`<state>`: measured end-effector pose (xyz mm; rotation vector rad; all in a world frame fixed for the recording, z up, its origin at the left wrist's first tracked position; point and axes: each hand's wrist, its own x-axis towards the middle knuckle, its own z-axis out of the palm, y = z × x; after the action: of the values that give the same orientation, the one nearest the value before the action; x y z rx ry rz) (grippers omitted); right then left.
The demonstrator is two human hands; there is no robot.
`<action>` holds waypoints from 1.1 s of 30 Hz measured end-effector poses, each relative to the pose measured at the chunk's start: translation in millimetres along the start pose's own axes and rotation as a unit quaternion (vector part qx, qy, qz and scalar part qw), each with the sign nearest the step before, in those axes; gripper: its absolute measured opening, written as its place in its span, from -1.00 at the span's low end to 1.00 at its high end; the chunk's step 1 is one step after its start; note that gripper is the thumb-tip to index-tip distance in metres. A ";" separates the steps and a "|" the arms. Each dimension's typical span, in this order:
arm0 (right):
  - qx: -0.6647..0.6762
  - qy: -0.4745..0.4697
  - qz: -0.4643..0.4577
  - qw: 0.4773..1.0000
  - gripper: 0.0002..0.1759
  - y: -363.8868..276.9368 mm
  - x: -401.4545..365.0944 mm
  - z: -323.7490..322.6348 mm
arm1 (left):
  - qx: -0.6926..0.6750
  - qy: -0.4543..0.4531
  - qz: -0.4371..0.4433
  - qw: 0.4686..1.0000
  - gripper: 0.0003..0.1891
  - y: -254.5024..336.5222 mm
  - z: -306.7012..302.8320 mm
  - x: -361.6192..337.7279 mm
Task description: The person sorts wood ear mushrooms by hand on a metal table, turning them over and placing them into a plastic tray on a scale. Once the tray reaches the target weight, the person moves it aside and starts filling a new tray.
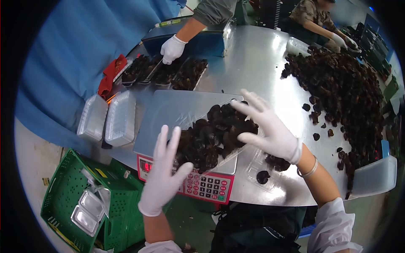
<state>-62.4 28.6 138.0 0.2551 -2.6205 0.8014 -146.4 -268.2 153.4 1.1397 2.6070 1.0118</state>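
Note:
A clear plastic tray heaped with dark wood ear mushrooms [213, 137] sits aslant on the metal plate of a red digital scale [206, 187]. My left hand [165, 173], in a white glove, is at the tray's left end with fingers apart and thumb toward the heap. On the other side, my gloved right hand [272, 130] spreads its fingers over the heap's right edge. Neither hand is closed around anything. Below my right hand lies another clear tray [263, 168] with a few mushrooms in it.
A large mushroom pile [341, 97] covers the table's right side, near a translucent tub [374, 176]. Stacked empty trays [121, 118] stand at left; a green crate [80, 202] sits below. A co-worker's gloved hand [173, 49] touches filled trays [190, 74]. Another person works far right.

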 end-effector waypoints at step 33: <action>0.381 0.164 0.391 0.821 -0.80 266.8 127.7 66.1 | -0.142 -0.192 -0.167 0.957 -0.71 -115.6 99.4 362.4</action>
<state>-273.7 202.3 7.4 -0.7503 -1.8862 1.9413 -438.1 -22.4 58.4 0.7114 2.1628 0.9401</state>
